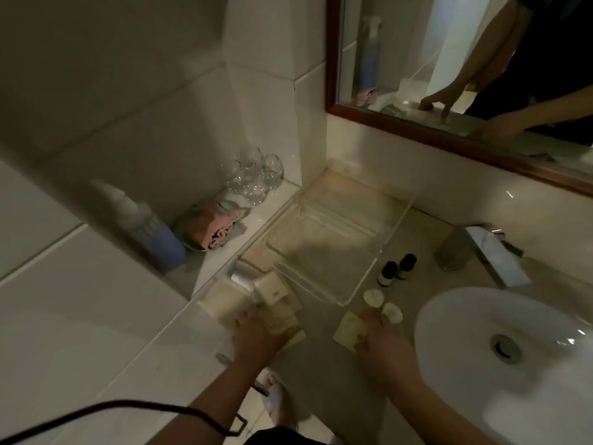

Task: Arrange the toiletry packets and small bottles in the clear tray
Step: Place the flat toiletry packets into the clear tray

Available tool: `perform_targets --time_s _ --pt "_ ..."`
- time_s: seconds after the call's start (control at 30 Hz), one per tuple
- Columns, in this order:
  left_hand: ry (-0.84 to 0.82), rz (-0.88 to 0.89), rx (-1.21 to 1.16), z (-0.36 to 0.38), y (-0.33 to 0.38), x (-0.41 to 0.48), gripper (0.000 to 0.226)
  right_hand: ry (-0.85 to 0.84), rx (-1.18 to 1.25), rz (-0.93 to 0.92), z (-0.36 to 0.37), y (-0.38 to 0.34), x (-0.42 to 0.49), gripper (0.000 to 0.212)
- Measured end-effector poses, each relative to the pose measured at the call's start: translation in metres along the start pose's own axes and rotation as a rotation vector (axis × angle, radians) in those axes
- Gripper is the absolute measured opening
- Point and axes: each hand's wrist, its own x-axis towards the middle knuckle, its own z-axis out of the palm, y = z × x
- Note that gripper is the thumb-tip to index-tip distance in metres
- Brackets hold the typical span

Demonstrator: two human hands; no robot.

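The clear tray [388, 232] lies on the beige counter against the wall, with nothing in it. To its left sits a pile of cream toiletry packets [224, 300]; my left hand [256, 335] rests flat on the pile's near side. A single cream packet [348, 329] lies in front of the tray, and my right hand [382, 342] presses its right edge, fingers also touching one of two white round caps [392, 312], [373, 297]. Two small dark bottles [387, 273], [407, 265] stand upright to the right of the tray.
A white basin [465, 374] fills the right, with a chrome tap [471, 245] behind it. On the left ledge stand a blue spray bottle [150, 232], a folded cloth [210, 228] and several upturned glasses [253, 175]. A framed mirror [333, 59] hangs above.
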Motion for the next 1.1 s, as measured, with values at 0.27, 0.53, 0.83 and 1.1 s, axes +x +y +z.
perform_targets --time_s 0.27,0.53,0.83,1.1 --pt "-0.146 -0.059 0.066 0.003 0.001 -0.01 0.083 -0.066 -0.036 0.006 0.001 0.001 0.002 0.051" --pt "-0.268 0.012 -0.157 -0.016 0.0 -0.019 0.019 -0.048 0.113 0.011 -0.01 -0.006 -0.003 0.021" --pt "-0.352 -0.127 -0.444 -0.071 0.018 -0.021 0.012 -0.112 0.552 0.132 -0.031 -0.021 0.012 0.032" --pt "-0.285 -0.011 -0.55 -0.104 0.037 0.015 0.012 -0.036 0.683 0.215 -0.059 -0.043 0.034 0.006"
